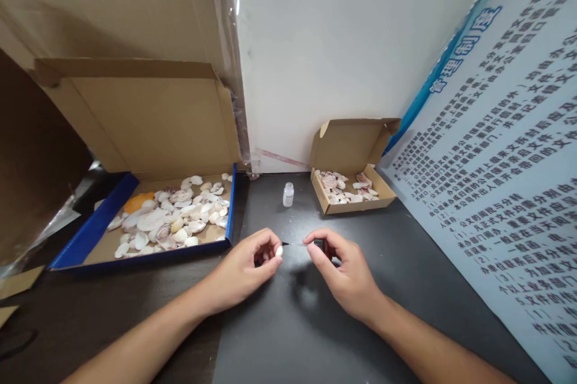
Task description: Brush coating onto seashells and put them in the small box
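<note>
A small white shell (pixel 279 250) is pinched between the thumb and fingers of my left hand (pixel 252 261). My right hand (pixel 345 267) pinches a thin pale brush (pixel 296 244), held level, whose dark tip points left and reaches the shell; whether it touches cannot be made out. Both hands are above the dark tabletop (pixel 274 324). Just beyond them stands a small white bottle (pixel 288 196), upright and with no cap visible on its neck.
At the left, an open blue-edged cardboard box (pixel 67 258) holds many shells (pixel 180 216). A smaller open cardboard box (pixel 360 206) with shells stands back right. Behind is a white wall (pixel 315 59); a printed board (pixel 496 161) leans along the right.
</note>
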### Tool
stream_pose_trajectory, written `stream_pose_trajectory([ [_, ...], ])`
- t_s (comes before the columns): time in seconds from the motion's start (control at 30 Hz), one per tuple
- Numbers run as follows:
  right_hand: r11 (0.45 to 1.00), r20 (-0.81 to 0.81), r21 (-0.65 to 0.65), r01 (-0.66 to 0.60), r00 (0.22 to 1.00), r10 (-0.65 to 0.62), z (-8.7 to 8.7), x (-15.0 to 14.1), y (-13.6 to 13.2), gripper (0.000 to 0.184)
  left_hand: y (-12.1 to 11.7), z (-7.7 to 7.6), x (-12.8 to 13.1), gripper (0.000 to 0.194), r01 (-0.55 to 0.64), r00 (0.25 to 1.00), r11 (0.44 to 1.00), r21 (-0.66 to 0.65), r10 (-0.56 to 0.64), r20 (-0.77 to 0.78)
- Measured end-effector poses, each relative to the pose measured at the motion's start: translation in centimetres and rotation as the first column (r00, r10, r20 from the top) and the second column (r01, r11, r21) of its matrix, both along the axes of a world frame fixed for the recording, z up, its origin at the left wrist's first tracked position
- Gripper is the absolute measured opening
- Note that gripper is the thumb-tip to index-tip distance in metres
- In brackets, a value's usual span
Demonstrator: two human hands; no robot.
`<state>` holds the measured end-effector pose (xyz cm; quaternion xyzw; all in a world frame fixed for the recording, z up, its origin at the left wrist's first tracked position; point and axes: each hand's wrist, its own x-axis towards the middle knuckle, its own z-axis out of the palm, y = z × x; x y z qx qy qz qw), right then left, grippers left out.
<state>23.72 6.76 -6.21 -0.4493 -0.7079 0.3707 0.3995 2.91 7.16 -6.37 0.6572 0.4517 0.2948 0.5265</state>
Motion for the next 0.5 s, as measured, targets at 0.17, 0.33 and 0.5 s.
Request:
stream_pose_trajectory([
  [0.17, 0.999, 0.014, -0.004, -0.043, 0.999, 0.043, -0.04, 0.00, -0.03, 0.019, 0.10, -0.08, 0.00, 0.018, -0.002, 1.000, 1.000, -0.003, 0.002, -0.009],
  [0.33, 1.000, 0.010, 0.005, -0.027, 1.000, 0.027, 0.10, -0.03, -0.05, 0.018, 0.06, 0.03, 0.09, 0.020, -0.012, 1.000, 1.000, -0.023, 0.012, 0.002],
  [0.5, 1.000, 0.026, 0.012, -0.002, 1.000, 0.002, 0.10, -0.03, -0.06, 0.017, 0.04, 0.28, 0.17, 0.024, -0.006, 1.000, 0.999, -0.040, 0.007, 0.026],
])
